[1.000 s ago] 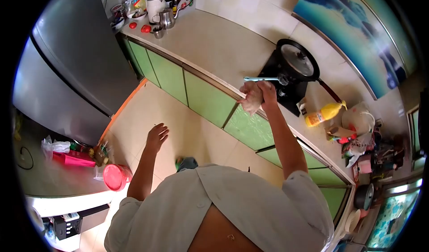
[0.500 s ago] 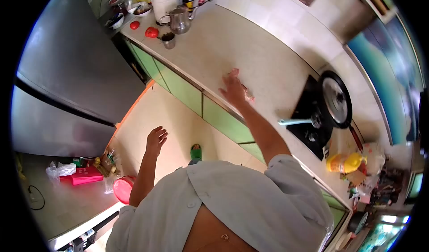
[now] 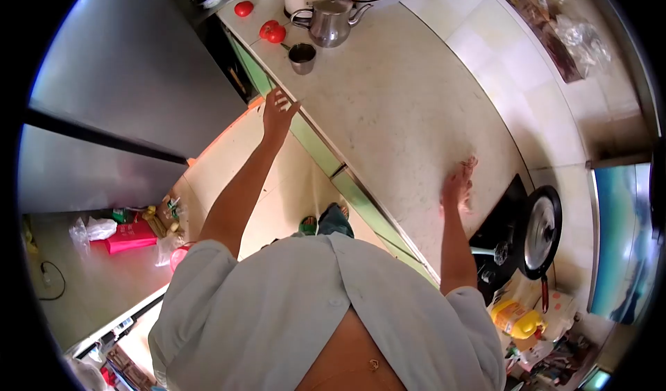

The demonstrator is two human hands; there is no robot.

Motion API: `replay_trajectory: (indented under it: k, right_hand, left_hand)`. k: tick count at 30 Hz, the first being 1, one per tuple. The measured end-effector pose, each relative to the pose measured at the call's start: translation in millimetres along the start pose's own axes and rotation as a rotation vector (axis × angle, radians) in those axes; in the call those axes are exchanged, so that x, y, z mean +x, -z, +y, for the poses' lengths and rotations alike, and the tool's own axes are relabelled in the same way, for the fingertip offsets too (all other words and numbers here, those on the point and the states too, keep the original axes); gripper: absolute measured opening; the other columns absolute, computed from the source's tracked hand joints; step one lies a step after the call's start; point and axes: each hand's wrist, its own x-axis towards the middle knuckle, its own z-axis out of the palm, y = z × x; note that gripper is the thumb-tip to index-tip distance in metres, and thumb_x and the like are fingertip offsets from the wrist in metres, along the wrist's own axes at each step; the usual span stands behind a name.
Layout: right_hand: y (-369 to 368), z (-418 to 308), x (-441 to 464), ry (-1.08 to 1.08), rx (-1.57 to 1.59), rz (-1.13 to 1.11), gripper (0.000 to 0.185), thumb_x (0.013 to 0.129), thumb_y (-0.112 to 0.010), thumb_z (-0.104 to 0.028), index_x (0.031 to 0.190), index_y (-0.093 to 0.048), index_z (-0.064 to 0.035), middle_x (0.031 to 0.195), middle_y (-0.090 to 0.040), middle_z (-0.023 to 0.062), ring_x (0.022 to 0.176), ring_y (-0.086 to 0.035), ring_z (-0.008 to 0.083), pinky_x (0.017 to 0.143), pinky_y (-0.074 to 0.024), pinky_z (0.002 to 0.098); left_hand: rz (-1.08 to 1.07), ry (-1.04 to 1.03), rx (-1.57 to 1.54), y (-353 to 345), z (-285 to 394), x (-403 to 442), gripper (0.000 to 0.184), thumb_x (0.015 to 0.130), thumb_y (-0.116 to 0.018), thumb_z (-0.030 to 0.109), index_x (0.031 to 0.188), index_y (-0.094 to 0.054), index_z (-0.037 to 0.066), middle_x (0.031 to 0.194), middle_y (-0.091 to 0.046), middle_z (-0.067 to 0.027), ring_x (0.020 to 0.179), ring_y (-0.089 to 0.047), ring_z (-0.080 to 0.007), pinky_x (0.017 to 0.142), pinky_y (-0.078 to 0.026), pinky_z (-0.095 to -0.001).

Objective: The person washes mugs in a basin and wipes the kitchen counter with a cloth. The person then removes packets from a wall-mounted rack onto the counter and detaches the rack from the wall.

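My right hand (image 3: 456, 188) presses down on the countertop (image 3: 409, 106), left of the stove. Under it, pinkish-white bits of what looks like a crumpled cloth (image 3: 469, 164) stick out around the fingers; most of it is hidden. My left hand (image 3: 279, 112) is at the counter's front edge, fingers spread, holding nothing. Closest to that hand is a small metal cup (image 3: 302, 59) with something dark inside. Beyond the cup stand a steel teapot (image 3: 330, 24) and red tomatoes (image 3: 272, 31).
A lidded black pan (image 3: 541, 228) sits on the black stove (image 3: 501, 214) at right, beside a blue-handled utensil (image 3: 496, 253). A yellow bottle (image 3: 515, 319) is nearer me. A grey fridge (image 3: 132, 65) stands at left, and a pink bag (image 3: 130, 238) lies below it.
My right hand has slid along the counter toward the stove with the cloth. My left hand has risen from over the floor to the counter edge. The view has shifted.
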Motion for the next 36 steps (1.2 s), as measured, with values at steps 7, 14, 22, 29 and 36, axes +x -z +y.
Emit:
replay_trajectory:
  k: [7, 14, 22, 29, 36]
  right_hand:
    - [1, -192, -68, 0.961, 0.244, -0.075, 0.038, 0.069, -0.049, -0.007, 0.107, -0.051, -0.012, 0.116, -0.046, 0.005, 0.107, -0.043, 0.0276, 0.075, -0.0384, 0.0486]
    - [-8, -226, 27, 0.855, 0.316, -0.207, 0.037, 0.085, -0.036, -0.018, 0.121, -0.044, -0.0137, 0.131, -0.038, 0.0035, 0.109, -0.043, 0.0261, 0.086, -0.0346, 0.0392]
    - [23, -287, 81, 0.824, 0.284, 0.073, 0.03, 0.074, -0.056, -0.006, 0.105, -0.056, -0.0088, 0.113, -0.053, 0.008, 0.107, -0.046, 0.0249, 0.096, -0.029, 0.0418]
    - [22, -473, 58, 0.102, 1.475, -0.921, 0.047, 0.086, -0.048, -0.013, 0.129, -0.031, -0.007, 0.115, -0.046, 0.0041, 0.088, -0.057, 0.017, 0.075, -0.0436, 0.0293]
    - [7, -537, 76, -0.321, 1.937, -0.983, 0.022, 0.085, -0.049, -0.022, 0.101, -0.045, -0.0071, 0.107, -0.048, 0.0023, 0.095, -0.051, 0.0227, 0.081, -0.0407, 0.0357]
  left_hand:
    - [0.146, -0.147, 0.232, -45, -14, 78, 0.094, 0.056, -0.078, 0.024, 0.125, -0.021, -0.002, 0.122, -0.038, -0.0175, 0.111, -0.04, -0.0268, 0.093, -0.035, -0.034]
    - [0.126, -0.175, 0.13, -49, -13, 114, 0.089, 0.055, -0.077, 0.02, 0.124, -0.024, 0.0, 0.119, -0.041, -0.018, 0.109, -0.044, -0.0279, 0.091, -0.037, -0.0334]
    - [-0.105, -0.143, -0.012, -2, -1, 152, 0.073, 0.058, -0.076, 0.018, 0.117, -0.035, 0.004, 0.107, -0.051, -0.0117, 0.102, -0.05, -0.0226, 0.084, -0.042, -0.0329]
    - [0.089, -0.235, -0.043, 78, -8, 266, 0.072, 0.061, -0.076, 0.015, 0.117, -0.033, 0.0, 0.106, -0.052, -0.0128, 0.096, -0.053, -0.0191, 0.083, -0.043, -0.0283]
    - [0.095, -0.216, 0.112, 74, -15, 345, 0.072, 0.058, -0.077, 0.021, 0.114, -0.037, 0.003, 0.105, -0.054, -0.0139, 0.097, -0.053, -0.0253, 0.082, -0.042, -0.0321]
